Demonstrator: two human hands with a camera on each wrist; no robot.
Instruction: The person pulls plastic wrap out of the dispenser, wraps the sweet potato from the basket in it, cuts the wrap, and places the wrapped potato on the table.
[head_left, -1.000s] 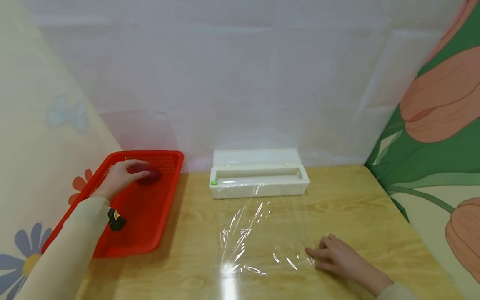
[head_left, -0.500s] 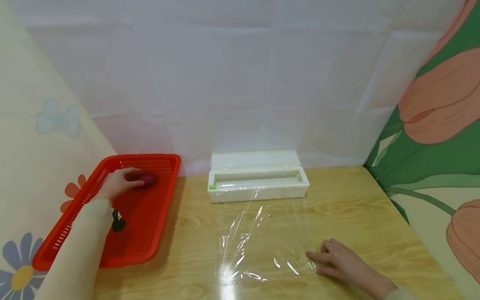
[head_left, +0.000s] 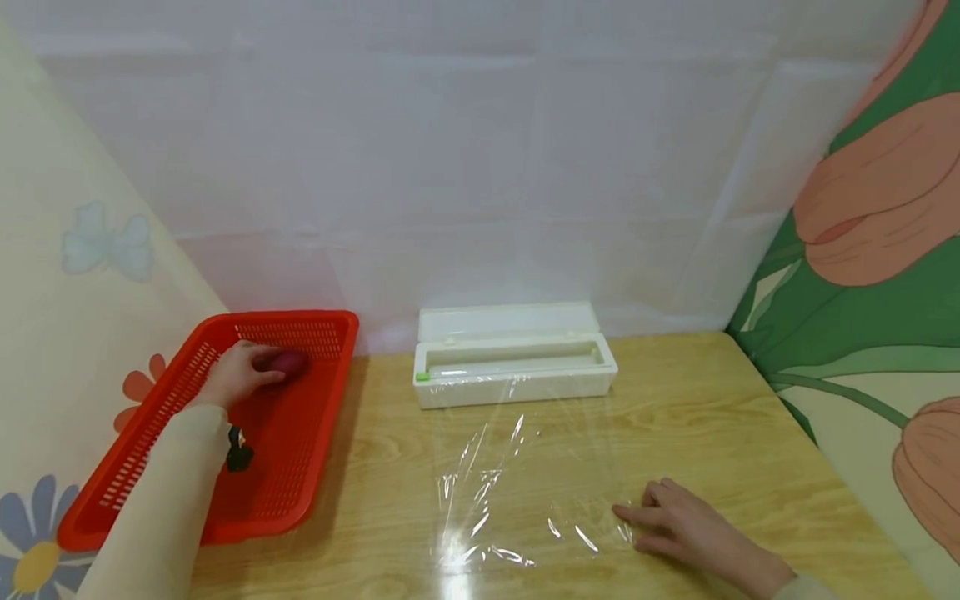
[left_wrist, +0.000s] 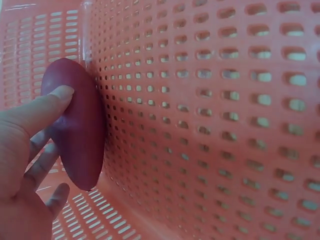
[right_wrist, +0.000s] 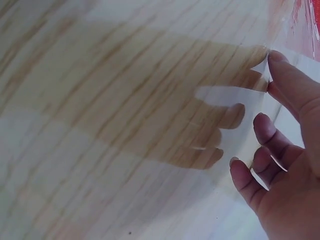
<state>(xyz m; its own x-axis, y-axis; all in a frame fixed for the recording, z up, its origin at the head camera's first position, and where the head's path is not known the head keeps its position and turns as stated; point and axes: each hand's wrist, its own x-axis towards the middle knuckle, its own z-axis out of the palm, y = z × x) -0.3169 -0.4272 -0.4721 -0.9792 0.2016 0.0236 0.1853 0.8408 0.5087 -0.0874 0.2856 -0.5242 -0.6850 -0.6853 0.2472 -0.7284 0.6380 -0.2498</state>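
Observation:
In the head view my left hand (head_left: pixel 238 371) reaches into a red plastic basket (head_left: pixel 330 417) and holds a purple sweet potato (head_left: pixel 288 363) near the far end. The left wrist view shows the thumb pressed on the side of the sweet potato (left_wrist: pixel 80 125), with fingers partly hidden behind it; its other side lies along the perforated wall. My right hand (head_left: pixel 686 529) pinches the near right edge of clear cling film (head_left: pixel 487 492) between thumb and forefinger. The other fingers are loosely bent. The film stretches over the tabletop from a white dispenser box (head_left: pixel 517 387).
The dispenser's lid (head_left: pixel 510 321) is raised at the back, and a green slider (head_left: pixel 423 377) sits at its left front corner. A white sheet (head_left: pixel 480 167) hangs behind the wooden table (head_left: pixel 697 408). Painted walls stand at both sides.
The head view has shifted slightly, so the basket and dispenser appear a little lower and farther left. My left hand has settled lower beside the sweet potato. My right hand stays at the film's edge.

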